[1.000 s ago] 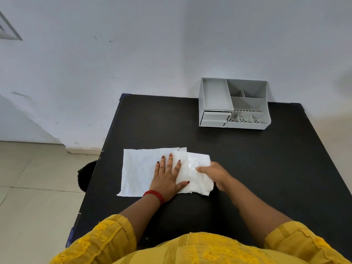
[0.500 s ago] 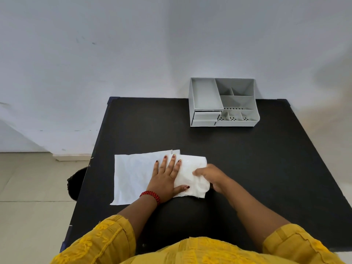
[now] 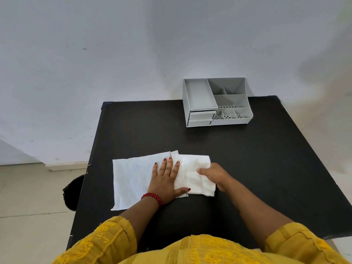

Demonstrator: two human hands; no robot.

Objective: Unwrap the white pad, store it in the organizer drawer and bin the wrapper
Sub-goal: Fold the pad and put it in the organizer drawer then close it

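A flat white wrapper sheet [image 3: 131, 180] lies spread on the black table [image 3: 247, 168]. My left hand [image 3: 164, 180] rests flat on it, fingers apart, pressing it down. The white pad [image 3: 192, 178] lies on the wrapper's right end, and my right hand [image 3: 213, 174] pinches its right edge. The grey organizer [image 3: 215, 103] stands at the table's far edge by the wall, with two small drawers [image 3: 201, 118] at its front left, both shut or nearly so.
A dark round bin [image 3: 73, 193] sits on the tiled floor just left of the table's left edge, partly hidden by it. A white wall rises behind the table. My yellow sleeves fill the bottom of the view.
The camera view has shifted, so everything sits further right and lower in frame. My hands keep the same hold on wrapper and pad; the pad's right edge looks slightly more gathered.
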